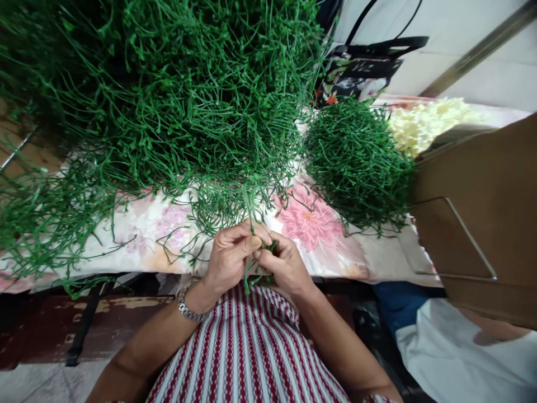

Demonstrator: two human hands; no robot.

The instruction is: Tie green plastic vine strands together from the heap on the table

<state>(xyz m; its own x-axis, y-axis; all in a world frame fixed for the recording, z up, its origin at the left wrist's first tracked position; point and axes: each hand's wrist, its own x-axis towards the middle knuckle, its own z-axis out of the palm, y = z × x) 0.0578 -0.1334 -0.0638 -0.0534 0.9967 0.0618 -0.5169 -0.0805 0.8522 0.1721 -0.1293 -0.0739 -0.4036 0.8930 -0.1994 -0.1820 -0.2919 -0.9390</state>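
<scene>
My left hand and my right hand meet at the table's front edge, close to my striped top. Thumb and fingers of my left hand are pinched on thin green stems, which stick up above the fingertips. My right hand is closed beside it, its fingers pressed around more green stems; some ends hang down below the hands. Fingers hide where the pieces meet. Just beyond lies a loose scatter of the same stems, at the foot of a large green heap.
A smaller stem pile lies to the right on the floral tablecloth. Behind it are pale yellow pieces and a flowered bag. A cardboard box with a wire frame blocks the right side, near a person in white.
</scene>
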